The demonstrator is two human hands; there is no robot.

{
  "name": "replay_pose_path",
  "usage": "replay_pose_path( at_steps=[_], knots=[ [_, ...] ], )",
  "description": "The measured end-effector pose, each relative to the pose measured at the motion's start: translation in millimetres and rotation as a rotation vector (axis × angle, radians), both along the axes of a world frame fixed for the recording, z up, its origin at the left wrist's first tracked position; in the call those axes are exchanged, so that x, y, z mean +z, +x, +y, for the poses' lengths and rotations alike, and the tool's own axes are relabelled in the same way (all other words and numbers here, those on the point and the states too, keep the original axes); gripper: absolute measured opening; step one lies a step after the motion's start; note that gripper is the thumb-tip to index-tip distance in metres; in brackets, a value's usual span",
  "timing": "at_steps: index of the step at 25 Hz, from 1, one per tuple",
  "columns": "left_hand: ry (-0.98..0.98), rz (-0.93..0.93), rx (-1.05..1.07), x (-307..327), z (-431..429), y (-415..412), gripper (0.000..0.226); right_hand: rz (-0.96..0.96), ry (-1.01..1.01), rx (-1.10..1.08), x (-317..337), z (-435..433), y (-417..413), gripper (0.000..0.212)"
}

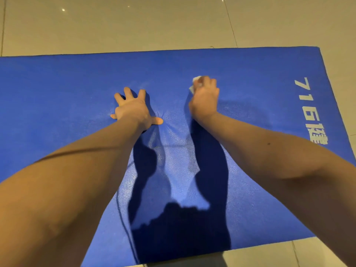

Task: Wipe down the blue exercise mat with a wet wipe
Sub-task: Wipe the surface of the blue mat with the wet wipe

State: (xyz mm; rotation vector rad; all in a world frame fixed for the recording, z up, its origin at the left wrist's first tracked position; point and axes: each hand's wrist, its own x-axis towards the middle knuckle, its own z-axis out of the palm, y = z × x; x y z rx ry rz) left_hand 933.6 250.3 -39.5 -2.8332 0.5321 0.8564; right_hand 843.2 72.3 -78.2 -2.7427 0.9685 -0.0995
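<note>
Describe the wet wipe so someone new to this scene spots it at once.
A blue mat lies on the pale tiled floor, with two bare hands near its middle. The left hand lies flat and empty; the right hand is curled. The wet wipe is the small white wad poking from that curled grip.

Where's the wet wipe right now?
In the head view, the wet wipe is bunched under the right hand on the blue mat, right of the flat left hand.
</note>
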Motion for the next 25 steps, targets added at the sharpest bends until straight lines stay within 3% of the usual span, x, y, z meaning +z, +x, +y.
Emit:
replay_pose_path(
  at_steps=[3, 6, 10, 13, 15, 20, 22, 25],
  knots=[
    [-0.010, 0.004, 0.001, -0.8, 0.3, -0.1, 0.113, -0.050, 0.106, 0.314, -4.7, 39.5, 3.8, 0.035],
    [0.002, 0.001, -0.001, 0.0, 1.5, 0.4, 0.114, 0.006, 0.062, 0.440, -9.7, 20.1, -0.2, 0.042],
    [0.013, 0.003, -0.005, 0.0, 1.4, 0.8, 0.115, 0.182, 0.008, 0.224, -11.0, -37.9, -7.5, 0.057],
    [0.004, 0.007, 0.000, -0.1, 0.1, 0.7, 0.115, 0.236, 0.055, 0.075, -9.1, -29.6, 5.5, 0.063],
    [0.009, -0.003, 0.003, 0.2, 0.6, 1.3, 0.116, 0.202, 0.058, 0.097, -6.0, -0.1, 16.1, 0.066],
    [0.017, -0.016, -0.021, 0.3, 2.1, 0.1, 0.119, 0.186, 0.118, 0.462, -1.1, 40.7, 27.3, 0.062],
    [0.024, -0.015, -0.022, 1.6, 2.1, 0.4, 0.118, 0.193, 0.054, 0.430, -1.8, 13.9, 26.4, 0.060],
    [0.026, -0.004, -0.022, 4.2, 0.6, 0.6, 0.117, 0.307, 0.015, 0.174, -3.5, -38.8, 26.3, 0.062]
  ],
)
